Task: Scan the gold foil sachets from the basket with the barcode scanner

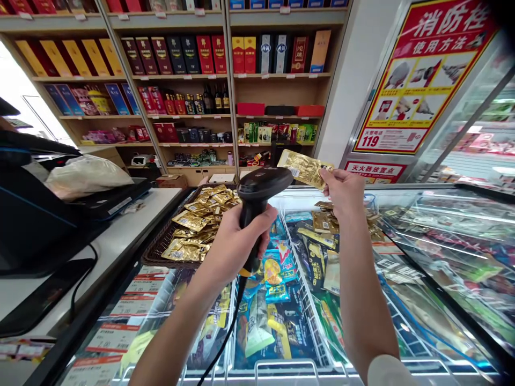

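Note:
My left hand (245, 238) is wrapped round the handle of a black barcode scanner (263, 185), its head tilted up and facing right. A cable hangs from the handle's base. Between the thumb and fingers of my right hand (344, 190) is a flat gold foil packet (303, 167), held up by its right end beyond the scanner head. A brown woven basket (155, 249) heaped with gold packets (197, 220) stands left of my left hand. Behind my right forearm more gold packets (325, 221) lie on the freezer's glass.
Below my hands is a glass-topped chest freezer with wire dividers (303, 273) and bagged frozen goods (277, 268). On the left, a counter (161, 198) carries a black checkout machine (36, 214) and a white plastic bag (88, 177). Shelves of boxes (187, 75) stand beyond.

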### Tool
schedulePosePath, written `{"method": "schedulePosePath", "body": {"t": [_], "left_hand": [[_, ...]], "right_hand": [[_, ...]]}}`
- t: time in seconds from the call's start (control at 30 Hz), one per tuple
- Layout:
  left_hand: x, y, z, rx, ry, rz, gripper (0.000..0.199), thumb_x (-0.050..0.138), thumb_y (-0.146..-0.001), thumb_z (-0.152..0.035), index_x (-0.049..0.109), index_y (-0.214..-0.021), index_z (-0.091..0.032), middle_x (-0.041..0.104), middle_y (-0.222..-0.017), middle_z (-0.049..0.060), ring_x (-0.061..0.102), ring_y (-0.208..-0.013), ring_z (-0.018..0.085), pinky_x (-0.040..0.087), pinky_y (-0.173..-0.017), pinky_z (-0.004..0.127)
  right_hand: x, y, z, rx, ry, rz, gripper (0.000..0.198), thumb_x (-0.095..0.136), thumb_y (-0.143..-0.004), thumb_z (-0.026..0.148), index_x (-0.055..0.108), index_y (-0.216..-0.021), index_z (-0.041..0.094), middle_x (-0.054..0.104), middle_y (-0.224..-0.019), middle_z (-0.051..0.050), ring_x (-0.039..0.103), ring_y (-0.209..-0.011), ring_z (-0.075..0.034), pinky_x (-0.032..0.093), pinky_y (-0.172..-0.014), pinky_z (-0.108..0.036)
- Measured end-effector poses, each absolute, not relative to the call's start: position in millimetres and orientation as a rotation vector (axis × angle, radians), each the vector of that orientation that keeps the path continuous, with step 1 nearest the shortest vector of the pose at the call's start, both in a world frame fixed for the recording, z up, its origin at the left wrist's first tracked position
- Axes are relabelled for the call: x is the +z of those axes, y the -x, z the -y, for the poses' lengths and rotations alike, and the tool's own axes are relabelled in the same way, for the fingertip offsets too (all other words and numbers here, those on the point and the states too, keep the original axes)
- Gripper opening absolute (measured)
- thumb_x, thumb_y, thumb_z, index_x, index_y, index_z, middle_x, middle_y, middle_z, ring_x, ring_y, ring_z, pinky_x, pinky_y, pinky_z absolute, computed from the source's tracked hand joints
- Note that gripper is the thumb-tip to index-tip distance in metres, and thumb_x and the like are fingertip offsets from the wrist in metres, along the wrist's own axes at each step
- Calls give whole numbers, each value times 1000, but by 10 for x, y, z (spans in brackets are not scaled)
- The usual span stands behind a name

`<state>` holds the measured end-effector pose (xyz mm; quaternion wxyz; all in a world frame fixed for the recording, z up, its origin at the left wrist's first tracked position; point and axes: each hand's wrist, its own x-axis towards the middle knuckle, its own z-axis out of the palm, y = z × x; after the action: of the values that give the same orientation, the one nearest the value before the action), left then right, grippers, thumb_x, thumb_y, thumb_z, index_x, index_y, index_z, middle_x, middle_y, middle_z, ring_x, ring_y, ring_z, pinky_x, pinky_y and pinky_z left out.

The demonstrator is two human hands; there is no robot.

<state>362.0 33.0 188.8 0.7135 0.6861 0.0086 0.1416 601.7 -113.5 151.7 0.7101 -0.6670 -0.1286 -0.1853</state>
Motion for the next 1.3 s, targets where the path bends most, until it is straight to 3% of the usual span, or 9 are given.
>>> {"method": "schedulePosePath", "body": {"t": [0.43,0.6,1.07,1.3], "left_hand": [[1907,-3589,-273,322,-1593,-82,28,65,-85,-44,52,-80,-20,50,-57,-4,43,-45,8,32,-43,22],[1905,-3561,-314,261,-1619,-24,28,65,-85,-45,52,-82,-20,50,-59,-5,44,-46,8,33,-45,22],[1915,-3532,-383,264,-1627,-16,27,63,-88,-45,52,-82,-21,51,-58,-4,45,-47,8,34,-46,22],[1928,-3534,-385,278,-1630,-3,29,62,-88,-47,53,-81,-21,51,-59,-4,45,-45,8,32,-45,22]], "right_hand": [[1570,-5878,1117,-523,1503,306,27,76,-70,41,65,-73,17,54,-57,2,42,-42,-11,40,-38,-27],[1563,-5863,1080,-515,1555,332,28,73,-72,43,63,-66,17,48,-50,3,41,-42,-11,37,-37,-26],[1572,-5822,1018,-468,1554,320,26,75,-70,40,62,-65,18,49,-51,3,42,-42,-11,35,-39,-26],[1552,-5856,1012,-486,1603,327,26,70,-77,41,59,-67,19,51,-50,2,48,-40,-14,43,-41,-29]]}}
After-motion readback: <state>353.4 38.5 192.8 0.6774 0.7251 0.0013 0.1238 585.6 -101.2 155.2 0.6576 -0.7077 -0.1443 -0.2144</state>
